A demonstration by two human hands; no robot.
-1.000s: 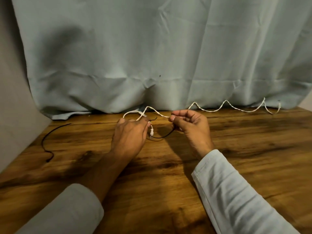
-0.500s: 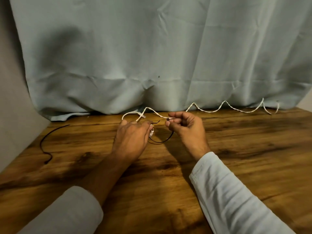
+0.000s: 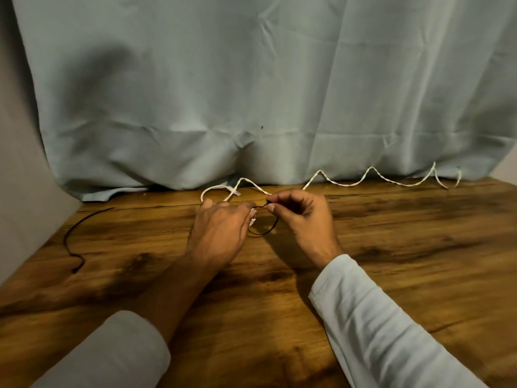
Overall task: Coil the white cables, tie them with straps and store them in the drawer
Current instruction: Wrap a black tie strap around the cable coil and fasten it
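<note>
A long white cable (image 3: 372,177) lies in zigzag waves along the table's back edge, from the far right to a loop behind my hands. My left hand (image 3: 221,231) grips the cable's near end, whose clear plug shows at the fingertips. My right hand (image 3: 302,217) pinches one end of a thin black strap (image 3: 264,232), which hangs in a small loop between the two hands. How the strap sits on the cable is hidden by my fingers. No drawer is in view.
A second black strap (image 3: 74,242) lies curled on the wooden table (image 3: 405,247) at the left. A pale blue cloth (image 3: 265,93) hangs behind the table and rests on its back edge. A grey wall stands at the left.
My right hand has moved left and closer to my left hand, bringing the strap's end up to the left fingertips. The strap's loop has grown smaller. The cable on the right has barely moved.
</note>
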